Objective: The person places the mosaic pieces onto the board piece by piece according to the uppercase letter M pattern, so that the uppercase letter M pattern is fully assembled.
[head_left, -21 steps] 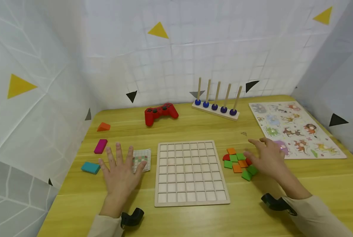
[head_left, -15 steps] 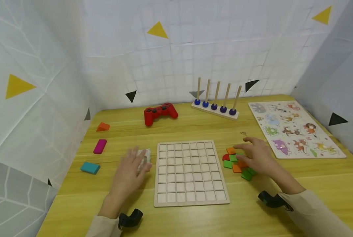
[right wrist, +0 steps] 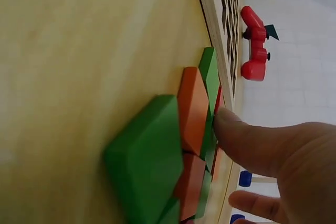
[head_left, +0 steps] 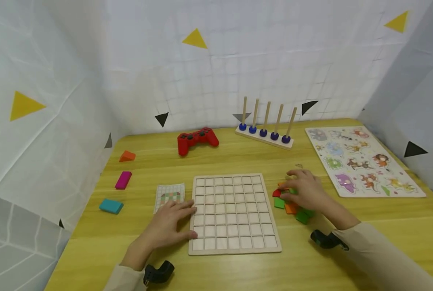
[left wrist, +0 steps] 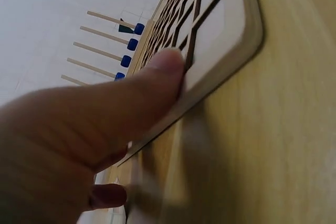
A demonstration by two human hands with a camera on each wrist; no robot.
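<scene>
Left hand (head_left: 167, 226) rests on the grid board's (head_left: 234, 212) edge — right hand (head_left: 305, 192) covers coloured tiles (head_left: 293, 206).

Part of the heap of coloured tiles (head_left: 291, 202) beside the grid board (head_left: 234, 214) is covered by the right hand (head_left: 305, 192), so the tiles under the fingers cannot be counted. In the left wrist view the grid board (left wrist: 220, 19) is cut off by the top edge. The pattern card (head_left: 170, 194), left of the grid board, is printed too small to be read.
</scene>
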